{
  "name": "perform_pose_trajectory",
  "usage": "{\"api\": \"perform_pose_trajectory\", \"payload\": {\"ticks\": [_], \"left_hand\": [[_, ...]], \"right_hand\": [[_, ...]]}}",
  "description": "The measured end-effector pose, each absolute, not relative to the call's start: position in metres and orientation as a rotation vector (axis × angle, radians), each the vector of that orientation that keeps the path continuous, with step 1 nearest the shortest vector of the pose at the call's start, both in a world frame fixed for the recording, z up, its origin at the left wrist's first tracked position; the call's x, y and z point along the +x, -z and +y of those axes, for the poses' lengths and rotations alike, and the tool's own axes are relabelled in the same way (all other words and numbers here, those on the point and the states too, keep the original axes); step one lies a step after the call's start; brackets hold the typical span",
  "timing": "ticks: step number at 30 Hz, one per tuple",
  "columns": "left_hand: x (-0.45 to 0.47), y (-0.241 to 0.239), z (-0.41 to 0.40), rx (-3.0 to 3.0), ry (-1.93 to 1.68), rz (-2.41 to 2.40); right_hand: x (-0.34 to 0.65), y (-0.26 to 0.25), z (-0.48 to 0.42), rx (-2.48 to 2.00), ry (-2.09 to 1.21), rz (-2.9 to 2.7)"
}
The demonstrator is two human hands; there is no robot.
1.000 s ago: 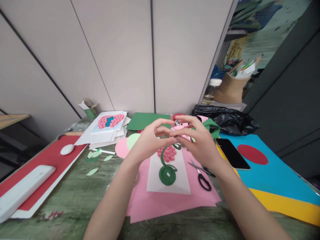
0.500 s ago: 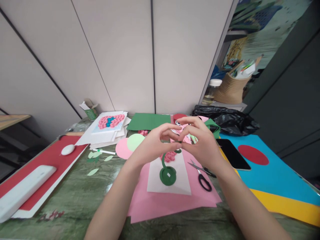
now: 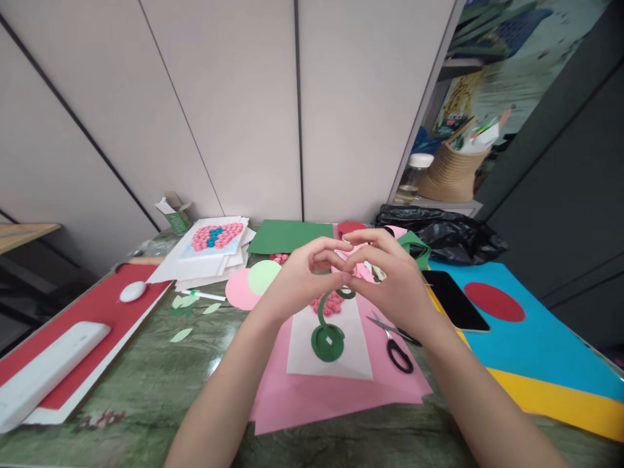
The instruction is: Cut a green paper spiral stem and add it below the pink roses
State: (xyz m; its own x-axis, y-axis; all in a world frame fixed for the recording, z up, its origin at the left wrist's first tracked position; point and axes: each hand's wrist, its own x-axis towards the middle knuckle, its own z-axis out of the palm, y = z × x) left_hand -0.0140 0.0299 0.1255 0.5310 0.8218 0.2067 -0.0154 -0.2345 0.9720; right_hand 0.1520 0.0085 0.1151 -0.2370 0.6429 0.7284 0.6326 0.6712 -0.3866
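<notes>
My left hand and my right hand meet fingertip to fingertip above a white sheet. Both are closed in a pinch on the end of a green paper strip; the pinched bit is mostly covered by my fingers. Below, the strip runs into a coiled green paper spiral with a small pale square on it. Pink paper curls cluster on the white sheet just under my hands. Scissors with black handles lie slightly spread to the right, on pink paper.
A black phone and a red paper oval rest on blue paper at right. Leaf cutouts, paper circles and a finished-looking curl picture lie left. Green card is behind; a black bag sits back right.
My fingertips have drawn closer together and shifted slightly left. The upper part of the green strip has moved a little to the right; the coil stays in place.
</notes>
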Motion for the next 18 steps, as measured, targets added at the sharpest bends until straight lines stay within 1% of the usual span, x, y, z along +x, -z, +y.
{"api": "perform_pose_trajectory", "payload": {"ticks": [6,13,18], "left_hand": [[-0.0172,-0.1258,0.0322,1.608,-0.946,0.723],[-0.0173,-0.1239,0.0332,1.665,-0.956,0.752],[-0.0152,-0.125,0.0316,1.678,-0.925,0.737]], "right_hand": [[0.1551,-0.1169,0.0076,-0.983,-0.026,-1.956],[0.1559,-0.1136,0.0116,-0.958,0.045,-2.074],[0.1566,-0.1142,0.0106,-0.963,0.063,-1.989]]}}
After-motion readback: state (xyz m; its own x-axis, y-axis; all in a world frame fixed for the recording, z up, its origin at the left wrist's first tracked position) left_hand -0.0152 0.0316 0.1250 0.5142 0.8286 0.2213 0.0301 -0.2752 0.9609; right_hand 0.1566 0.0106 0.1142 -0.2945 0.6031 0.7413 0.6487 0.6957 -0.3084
